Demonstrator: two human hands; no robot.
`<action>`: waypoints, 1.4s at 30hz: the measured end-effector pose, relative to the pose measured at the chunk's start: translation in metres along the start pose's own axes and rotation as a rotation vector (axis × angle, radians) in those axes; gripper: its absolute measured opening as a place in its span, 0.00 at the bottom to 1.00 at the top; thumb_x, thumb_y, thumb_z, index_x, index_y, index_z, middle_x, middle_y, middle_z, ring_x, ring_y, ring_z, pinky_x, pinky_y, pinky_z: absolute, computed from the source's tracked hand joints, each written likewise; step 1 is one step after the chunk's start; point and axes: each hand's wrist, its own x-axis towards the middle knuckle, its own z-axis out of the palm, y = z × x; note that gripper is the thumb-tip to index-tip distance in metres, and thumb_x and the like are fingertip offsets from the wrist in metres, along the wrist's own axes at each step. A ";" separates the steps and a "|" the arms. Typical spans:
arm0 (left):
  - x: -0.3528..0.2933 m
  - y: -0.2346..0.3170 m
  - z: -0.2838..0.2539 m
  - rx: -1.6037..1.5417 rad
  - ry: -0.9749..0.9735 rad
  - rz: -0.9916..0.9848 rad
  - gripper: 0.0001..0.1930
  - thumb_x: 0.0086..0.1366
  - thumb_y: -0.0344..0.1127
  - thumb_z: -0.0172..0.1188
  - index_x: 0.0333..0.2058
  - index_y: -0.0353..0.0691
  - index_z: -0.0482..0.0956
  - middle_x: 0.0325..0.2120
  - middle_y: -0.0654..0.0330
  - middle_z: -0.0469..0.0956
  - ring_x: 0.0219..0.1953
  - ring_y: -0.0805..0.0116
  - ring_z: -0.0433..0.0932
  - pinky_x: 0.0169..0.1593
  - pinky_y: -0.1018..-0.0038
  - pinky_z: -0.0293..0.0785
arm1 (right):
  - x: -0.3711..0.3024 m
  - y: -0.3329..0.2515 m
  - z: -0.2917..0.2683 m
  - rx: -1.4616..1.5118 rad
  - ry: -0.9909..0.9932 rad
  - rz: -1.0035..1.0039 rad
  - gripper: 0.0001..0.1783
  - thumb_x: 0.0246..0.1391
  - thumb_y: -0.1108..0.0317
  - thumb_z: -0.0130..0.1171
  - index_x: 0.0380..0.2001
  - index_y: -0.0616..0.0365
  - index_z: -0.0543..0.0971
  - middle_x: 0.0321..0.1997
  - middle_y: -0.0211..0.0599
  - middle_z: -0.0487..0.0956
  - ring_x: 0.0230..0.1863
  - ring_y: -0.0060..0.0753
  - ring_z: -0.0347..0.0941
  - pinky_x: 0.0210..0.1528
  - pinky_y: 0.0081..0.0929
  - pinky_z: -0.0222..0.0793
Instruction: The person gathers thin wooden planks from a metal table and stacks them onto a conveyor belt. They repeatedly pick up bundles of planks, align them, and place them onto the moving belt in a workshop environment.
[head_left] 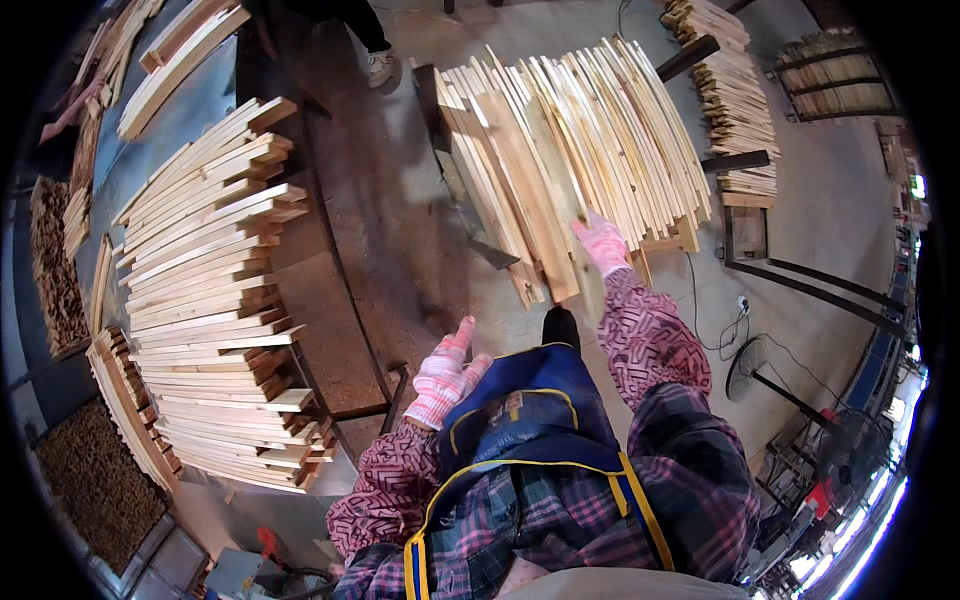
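Note:
My left hand point(442, 380), in a pink and white knit glove, is held in front of my blue apron point(530, 410). Its fingers are stretched out and it holds nothing. The right hand point(602, 243), gloved the same way, reaches forward and is closed on a pale wooden plank point(560, 165). The near end of that plank, below the hand, is smeared by motion. Beside it on the left lies a wider, browner board point(528, 200). Many narrow wooden strips point(630, 130) lie side by side to the right, on a dark metal rack point(432, 100).
To the left, a large stack of wooden strips point(215, 300) has uneven ends facing me. A dark metal bar point(345, 270) runs along the floor side. Another stack point(735, 100) stands far right. A standing fan point(748, 368) and cables are at right. Another person's shoe point(380, 68) shows at the top.

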 end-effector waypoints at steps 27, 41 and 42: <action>0.231 0.087 0.141 0.405 0.781 0.046 0.37 0.53 0.34 0.62 0.64 0.49 0.65 0.62 0.51 0.64 0.63 0.43 0.63 0.64 0.54 0.66 | 0.116 0.195 -0.089 0.058 0.080 0.027 0.39 0.59 0.40 0.57 0.63 0.59 0.71 0.63 0.53 0.74 0.65 0.51 0.68 0.67 0.40 0.62; 0.214 -0.014 0.166 -0.355 0.457 -0.484 0.29 0.73 0.60 0.49 0.56 0.40 0.75 0.36 0.55 0.85 0.38 0.58 0.83 0.41 0.65 0.78 | 0.101 -0.010 0.057 0.144 -0.117 -0.235 0.44 0.63 0.35 0.46 0.72 0.53 0.58 0.72 0.54 0.62 0.72 0.52 0.58 0.73 0.38 0.52; 0.221 -0.041 0.189 -0.405 0.740 -0.239 0.29 0.73 0.58 0.50 0.56 0.37 0.75 0.34 0.58 0.83 0.33 0.61 0.81 0.37 0.66 0.76 | 0.092 -0.022 0.049 0.082 -0.190 -0.241 0.45 0.63 0.35 0.45 0.73 0.54 0.55 0.73 0.54 0.61 0.72 0.53 0.58 0.73 0.40 0.51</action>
